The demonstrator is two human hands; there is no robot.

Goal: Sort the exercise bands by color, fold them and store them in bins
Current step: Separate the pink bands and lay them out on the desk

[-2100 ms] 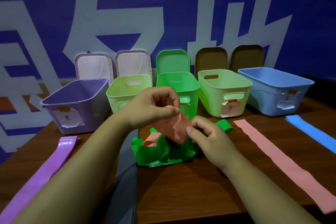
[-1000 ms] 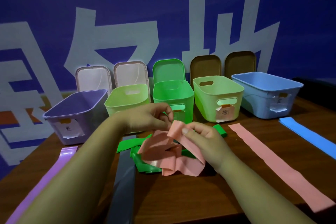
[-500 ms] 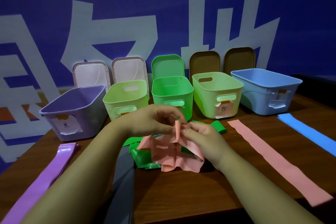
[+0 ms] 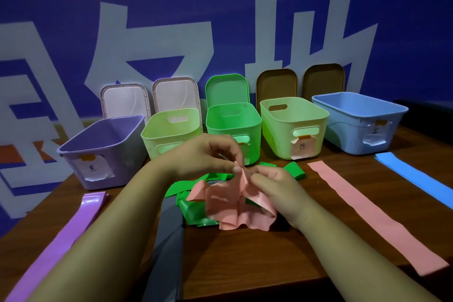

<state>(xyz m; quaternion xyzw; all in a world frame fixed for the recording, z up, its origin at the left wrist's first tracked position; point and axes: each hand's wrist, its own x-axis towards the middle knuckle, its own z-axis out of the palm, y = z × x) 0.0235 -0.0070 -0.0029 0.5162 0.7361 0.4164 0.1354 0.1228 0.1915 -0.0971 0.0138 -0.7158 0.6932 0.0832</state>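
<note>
Purple band (image 4: 61, 235) flat at nine o'clock, left hand (image 4: 208, 157) pinching the crumpled pink band (image 4: 235, 203) at table (image 4: 245, 265) centre atop green bands (image 4: 179, 186), right hand (image 4: 277, 189) pinching the same fold, flat pink band (image 4: 367, 213) at three o'clock, bins (image 4: 234, 127) along twelve.

A staged indoor sorting station is suggested: a wooden table (image 4: 245, 252) is set against a blue wall (image 4: 220, 7) bearing huge white characters, and labelled plastic bins (image 4: 232, 127) are lined up along it, with their lids (image 4: 226, 89) propped behind
</note>
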